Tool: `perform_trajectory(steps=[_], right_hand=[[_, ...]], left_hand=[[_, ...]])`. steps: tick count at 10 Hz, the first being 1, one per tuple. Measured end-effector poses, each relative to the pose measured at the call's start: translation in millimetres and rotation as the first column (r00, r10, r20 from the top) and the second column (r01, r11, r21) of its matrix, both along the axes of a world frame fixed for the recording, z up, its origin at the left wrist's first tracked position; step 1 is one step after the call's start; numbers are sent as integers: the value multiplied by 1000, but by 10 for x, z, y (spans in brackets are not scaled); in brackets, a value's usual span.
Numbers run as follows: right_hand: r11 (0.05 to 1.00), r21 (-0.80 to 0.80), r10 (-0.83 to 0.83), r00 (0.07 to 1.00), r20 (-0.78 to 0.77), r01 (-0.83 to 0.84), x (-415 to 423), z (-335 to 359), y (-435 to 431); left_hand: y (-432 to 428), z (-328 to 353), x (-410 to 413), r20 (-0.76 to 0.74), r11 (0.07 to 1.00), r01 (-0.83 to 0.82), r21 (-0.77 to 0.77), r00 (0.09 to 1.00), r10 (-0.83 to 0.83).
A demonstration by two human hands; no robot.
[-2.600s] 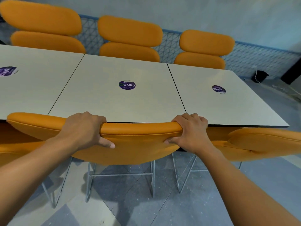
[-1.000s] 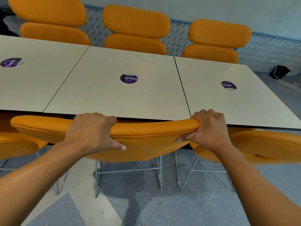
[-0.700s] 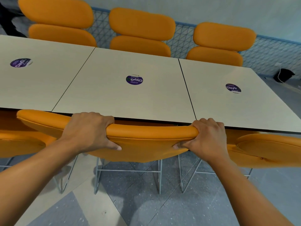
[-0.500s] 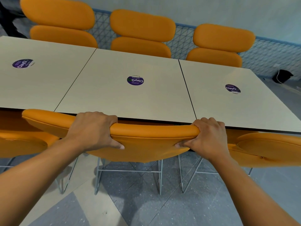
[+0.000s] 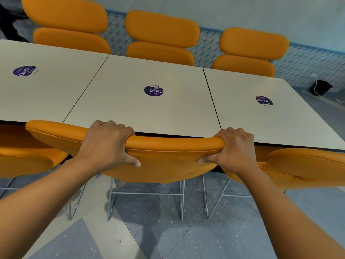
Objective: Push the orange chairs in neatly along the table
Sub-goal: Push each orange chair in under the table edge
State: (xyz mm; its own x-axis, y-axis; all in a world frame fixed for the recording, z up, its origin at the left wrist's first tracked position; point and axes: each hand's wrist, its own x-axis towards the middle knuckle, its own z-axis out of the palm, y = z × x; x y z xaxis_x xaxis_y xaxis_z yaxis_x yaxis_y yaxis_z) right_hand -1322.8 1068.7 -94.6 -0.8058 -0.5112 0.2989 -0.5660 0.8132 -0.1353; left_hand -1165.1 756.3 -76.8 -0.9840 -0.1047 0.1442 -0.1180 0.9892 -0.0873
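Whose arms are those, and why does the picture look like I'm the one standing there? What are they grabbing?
The camera sits on a person's head and looks down, so you see their arms as if they were yours. There is no machine here. The left hand and the right hand both grip the top edge of the backrest of an orange chair, which stands close against a long pale table. On the table are only round purple stickers. More orange chairs stand on each side of the held one, and three others are on the far side of the table.
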Motion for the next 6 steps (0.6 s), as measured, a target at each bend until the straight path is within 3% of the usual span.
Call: perform_trajectory(steps=[1, 5, 6], right_hand=[[1000, 9, -8, 1000, 9, 8, 6, 8, -7], [987, 159, -13, 998, 69, 2, 77, 130, -3], [987, 159, -7, 974, 227, -29, 111, 278, -11]], left_hand=[[24, -4, 73, -37, 999, -41, 28, 998, 42], [-28, 200, 72, 175, 955, -111, 276, 982, 63], [-58, 339, 35, 204, 919, -140, 369, 977, 67]])
